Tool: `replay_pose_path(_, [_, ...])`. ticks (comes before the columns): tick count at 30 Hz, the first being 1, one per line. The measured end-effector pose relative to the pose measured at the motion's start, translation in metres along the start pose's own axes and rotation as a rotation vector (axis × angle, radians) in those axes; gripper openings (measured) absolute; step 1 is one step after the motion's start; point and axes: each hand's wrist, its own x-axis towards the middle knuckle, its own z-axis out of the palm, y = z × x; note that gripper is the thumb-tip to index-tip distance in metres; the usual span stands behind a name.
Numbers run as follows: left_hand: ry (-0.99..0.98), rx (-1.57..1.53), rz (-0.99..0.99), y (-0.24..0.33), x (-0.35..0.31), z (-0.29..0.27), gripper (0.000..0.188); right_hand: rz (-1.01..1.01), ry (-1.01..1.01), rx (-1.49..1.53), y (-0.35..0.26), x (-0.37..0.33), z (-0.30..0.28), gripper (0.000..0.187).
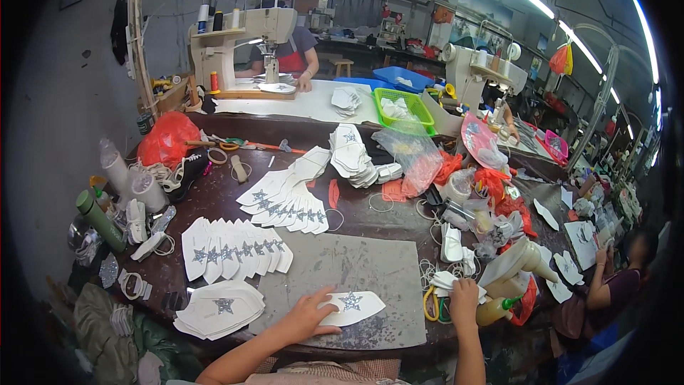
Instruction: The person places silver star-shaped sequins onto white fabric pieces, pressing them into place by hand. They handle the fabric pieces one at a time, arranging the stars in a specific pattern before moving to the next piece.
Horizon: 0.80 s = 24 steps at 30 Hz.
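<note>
A white shoe-upper piece (365,310) with a glittery silver star lies flat on the grey work board (385,260). My left hand (310,316) rests on its left end, thumb and fingers spread apart. At the board's right edge, my right hand (465,303) is closed beside small white pieces (443,282); what its fingers hold is hidden. Yellow-handled scissors (430,304) lie just left of that hand, and a yellowish bottle with a green tip (494,311) is to its right. A stack of star pieces (214,321) sits left of my left hand.
Fanned star pieces (231,255) and another fan (281,203) cover the left and middle table. A green flask (92,214) stands far left. A large pale container (513,264) and red bags crowd the right. Across the table, a person works at a sewing machine (235,39).
</note>
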Motion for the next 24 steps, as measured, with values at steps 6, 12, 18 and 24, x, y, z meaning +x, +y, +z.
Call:
replay_pose_path(6, [0.143,0.113,0.139,0.013,0.001,-0.023,0.026,-0.052,-0.08,-0.02,0.004,0.004,-0.001,0.017])
replay_pose_path(12, [0.18,0.261,0.335,0.054,-0.031,-0.052,0.017,-0.149,-0.156,-0.045,0.009,0.015,0.005,0.014])
replay_pose_path(18, [0.074,0.03,0.264,0.044,-0.072,-0.004,0.027,0.022,-0.083,0.18,0.005,0.021,-0.002,0.021])
replay_pose_path(24, [0.107,-0.015,0.185,0.042,-0.075,-0.001,0.031,-0.003,-0.02,0.215,0.024,0.031,0.006,0.03])
